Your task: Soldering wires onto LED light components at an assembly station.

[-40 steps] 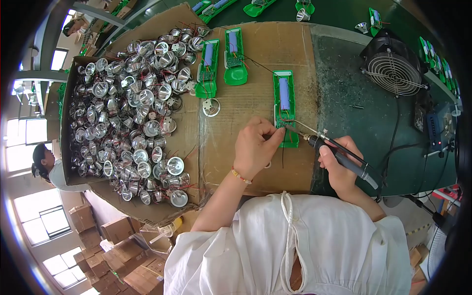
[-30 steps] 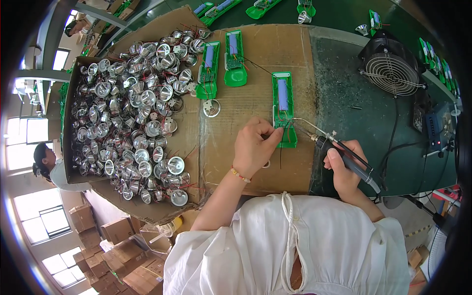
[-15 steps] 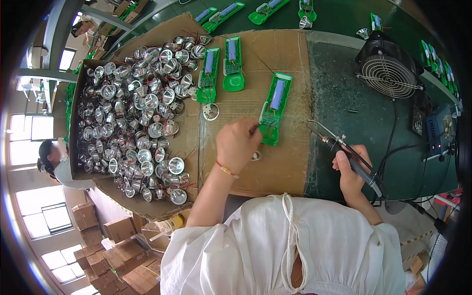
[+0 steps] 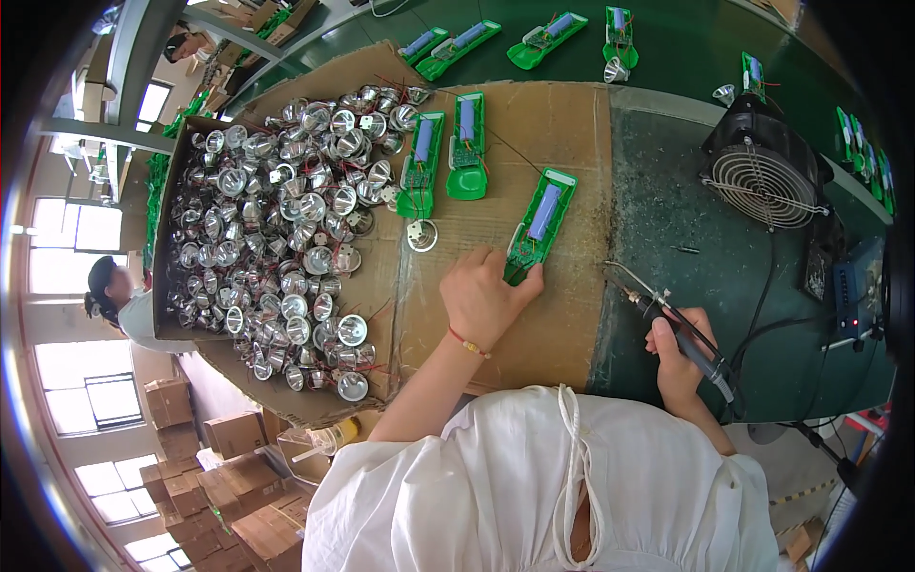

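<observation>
My left hand (image 4: 488,297) is closed around the near end of a green plastic housing (image 4: 543,224), thumb on its right side and fingers on its left. Inside the housing lie a blue cylindrical battery cell (image 4: 546,212) and a green circuit board (image 4: 526,250) with thin wires; my hand hides the near end. My right hand (image 4: 681,355) grips a black soldering iron (image 4: 694,349) with a thin metal tube along it. The iron's tip points up and left, just right of the cardboard sheet and apart from the housing. Two similar housings (image 4: 467,148) (image 4: 420,167) lie farther left.
A cardboard box (image 4: 167,276) at left is heaped with shiny reflector cups (image 4: 295,205) with red wires. One loose cup (image 4: 422,234) rests on the cardboard sheet (image 4: 457,353). A black fan (image 4: 762,181) and a blue box (image 4: 858,291) stand at right. More housings (image 4: 548,40) line the far side.
My left hand has gone from a raised pinch at the housing's left edge to a grip around its near end. My right hand still holds the iron. The whole view has shifted slightly.
</observation>
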`<act>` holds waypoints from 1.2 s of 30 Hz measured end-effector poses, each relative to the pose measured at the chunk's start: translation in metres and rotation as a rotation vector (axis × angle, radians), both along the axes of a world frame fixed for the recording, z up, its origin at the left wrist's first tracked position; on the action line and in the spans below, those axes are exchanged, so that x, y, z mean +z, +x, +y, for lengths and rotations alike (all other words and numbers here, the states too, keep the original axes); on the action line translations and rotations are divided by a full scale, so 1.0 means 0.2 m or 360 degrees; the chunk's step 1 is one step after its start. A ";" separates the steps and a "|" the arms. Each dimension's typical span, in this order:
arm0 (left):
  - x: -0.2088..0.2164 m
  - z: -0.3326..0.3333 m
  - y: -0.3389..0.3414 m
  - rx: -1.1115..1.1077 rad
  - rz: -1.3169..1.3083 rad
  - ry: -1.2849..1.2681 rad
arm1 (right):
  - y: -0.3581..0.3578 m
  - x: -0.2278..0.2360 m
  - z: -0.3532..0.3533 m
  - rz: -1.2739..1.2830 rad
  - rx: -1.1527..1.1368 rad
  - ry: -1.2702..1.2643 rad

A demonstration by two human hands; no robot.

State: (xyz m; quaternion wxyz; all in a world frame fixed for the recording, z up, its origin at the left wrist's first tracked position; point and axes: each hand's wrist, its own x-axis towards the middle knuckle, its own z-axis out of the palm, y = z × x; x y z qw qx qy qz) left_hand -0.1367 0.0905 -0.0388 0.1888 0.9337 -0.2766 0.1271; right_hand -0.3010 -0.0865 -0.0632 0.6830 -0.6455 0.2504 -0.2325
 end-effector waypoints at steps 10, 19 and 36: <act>0.17 -0.09 0.04 -0.0016 0.0298 0.0247 | -0.09 0.01 -0.05 0.0023 -0.0061 -0.0097; 0.30 -0.89 0.45 -0.0295 0.0282 0.0479 | -0.04 -0.02 -0.07 0.0097 -0.0065 0.0044; 0.18 -1.29 1.07 -0.0414 -0.0386 -0.0295 | -0.04 -0.13 -0.10 -0.0067 -0.0095 -0.0096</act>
